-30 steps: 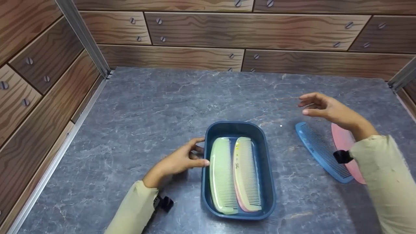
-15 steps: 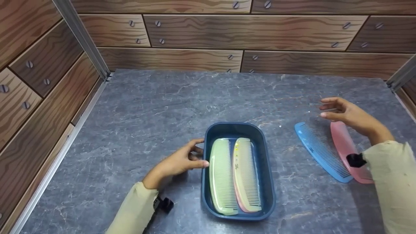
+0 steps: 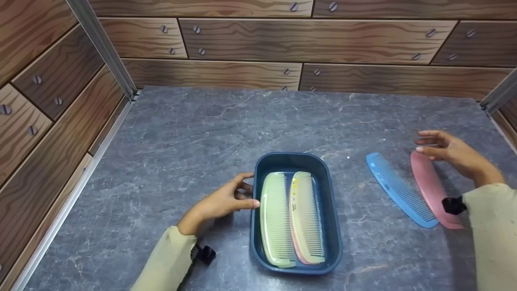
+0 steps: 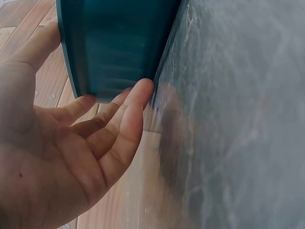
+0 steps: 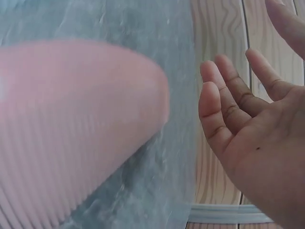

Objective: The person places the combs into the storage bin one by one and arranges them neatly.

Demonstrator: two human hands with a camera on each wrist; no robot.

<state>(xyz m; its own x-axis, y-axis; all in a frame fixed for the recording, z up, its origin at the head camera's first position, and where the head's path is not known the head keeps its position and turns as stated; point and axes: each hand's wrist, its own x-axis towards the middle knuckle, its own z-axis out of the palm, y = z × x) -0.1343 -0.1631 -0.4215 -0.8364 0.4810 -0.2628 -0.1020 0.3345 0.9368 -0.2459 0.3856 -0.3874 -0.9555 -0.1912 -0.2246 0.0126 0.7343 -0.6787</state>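
My left hand (image 3: 220, 201) holds the left side of a dark blue plastic bin (image 3: 336, 226), thumb at the rim, fingers against the outer wall. In the left wrist view those fingertips meet the teal-looking wall (image 4: 119, 52). Inside the bin lie a pale green comb (image 3: 274, 218) and, to its right, a cream comb (image 3: 301, 214) with a pink edge showing beneath. At right my right hand (image 3: 456, 153), fingers loosely bent and holding nothing, hovers by the upper end of a pink comb (image 3: 428, 186). That comb fills the left of the right wrist view, apart from the fingers.
A blue comb (image 3: 398, 190) lies left of the pink one, their lower ends close together. The grey marbled table (image 3: 194, 133) is bounded by wood-patterned walls (image 3: 242, 40) at the back and left. Small white specks lie right of the bin.
My right hand has moved right and towards me, from above the blue comb to the pink comb's upper end, uncovering more of the pink comb. My left hand and the bin stay put.
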